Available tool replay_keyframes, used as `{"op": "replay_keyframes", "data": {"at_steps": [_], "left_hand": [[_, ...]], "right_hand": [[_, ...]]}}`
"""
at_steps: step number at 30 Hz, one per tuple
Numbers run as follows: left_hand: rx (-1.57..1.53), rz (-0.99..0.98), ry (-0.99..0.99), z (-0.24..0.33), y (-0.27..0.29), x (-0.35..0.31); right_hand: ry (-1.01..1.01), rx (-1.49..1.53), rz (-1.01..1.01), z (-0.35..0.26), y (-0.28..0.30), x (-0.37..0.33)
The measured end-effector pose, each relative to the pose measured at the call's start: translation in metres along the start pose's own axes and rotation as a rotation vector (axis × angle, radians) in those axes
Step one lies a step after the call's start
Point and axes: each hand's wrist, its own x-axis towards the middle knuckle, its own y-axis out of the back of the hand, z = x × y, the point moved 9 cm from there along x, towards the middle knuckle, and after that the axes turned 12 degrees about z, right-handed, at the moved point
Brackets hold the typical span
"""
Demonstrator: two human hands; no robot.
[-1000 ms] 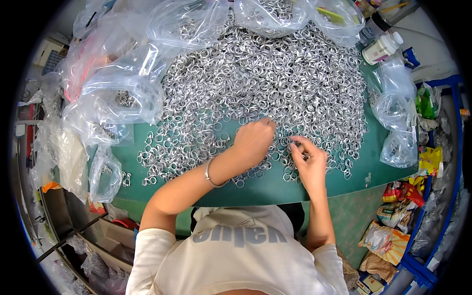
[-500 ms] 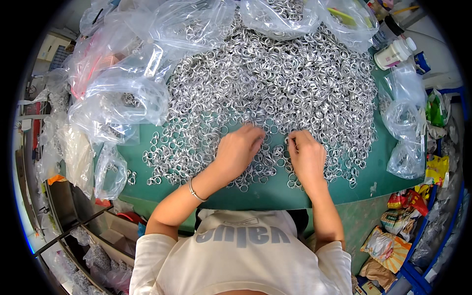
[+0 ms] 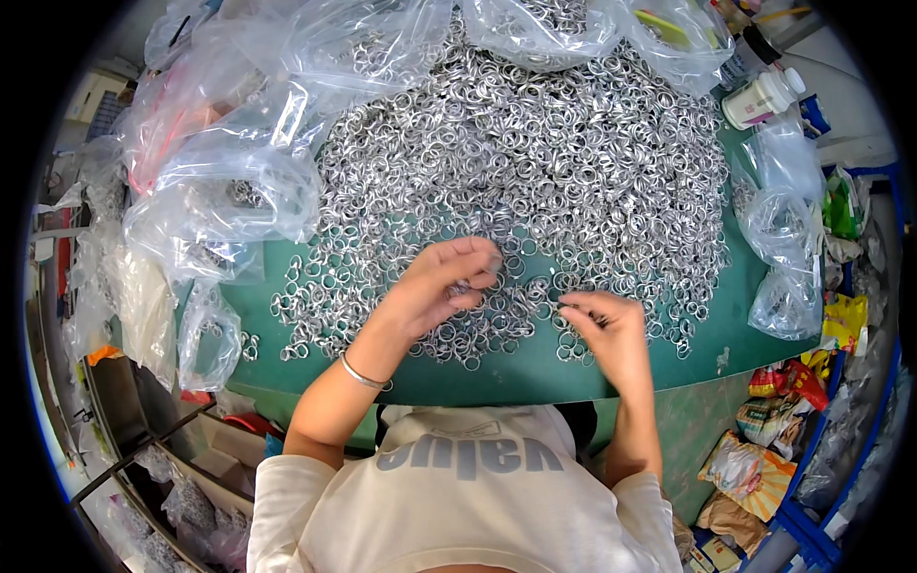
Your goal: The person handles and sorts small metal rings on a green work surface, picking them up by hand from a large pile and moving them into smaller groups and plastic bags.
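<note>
Most of the small, silver-coloured metal rings (image 3: 544, 143) lie in a broad heap from the upper centre to the right of the frame, on the green counter (image 3: 497, 385). A thinner scatter spreads at left of centre, and a small cluster sits between the hands. By that balance, judged from the picture, far more is left than done, though no finished pile can be told apart. The bare right hand (image 3: 619, 329), right of centre, is closed on a few rings, thumb and forefinger nearly meeting. The left hand (image 3: 430, 286), at centre, is half curled; whether it grips rings cannot be told. Clear plastic bags (image 3: 215, 224), some containing rings, fill the upper left.
</note>
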Motion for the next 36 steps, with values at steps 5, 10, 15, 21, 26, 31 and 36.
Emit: {"op": "replay_keyframes", "data": {"at_steps": [5, 10, 15, 21, 26, 31, 36], "left_hand": [[-0.336, -0.156, -0.004, 0.001, -0.007, -0.002], [0.229, 0.044, -0.158, -0.006, 0.013, -0.003], [1.303, 0.26, -0.809, 0.019, -0.016, -0.034], [1.618, 0.272, -0.826, 0.014, -0.026, -0.029], [1.575, 0.357, -0.819, 0.029, -0.014, -0.038], [1.587, 0.299, -0.827, 0.016, -0.025, -0.033], [1.615, 0.418, -0.819, 0.03, -0.008, -0.038]], "right_hand": [[0.221, -0.562, 0.076, -0.016, -0.022, -0.008], [0.186, -0.362, 0.035, -0.013, -0.037, -0.001], [0.109, -0.403, -0.012, -0.01, -0.033, 0.002], [0.202, -0.539, 0.081, -0.014, -0.029, 0.013], [0.07, -0.567, 0.246, -0.006, 0.005, 0.014], [0.243, -0.492, 0.073, -0.035, -0.047, -0.001], [0.241, -0.53, 0.134, -0.025, -0.043, 0.007]]}}
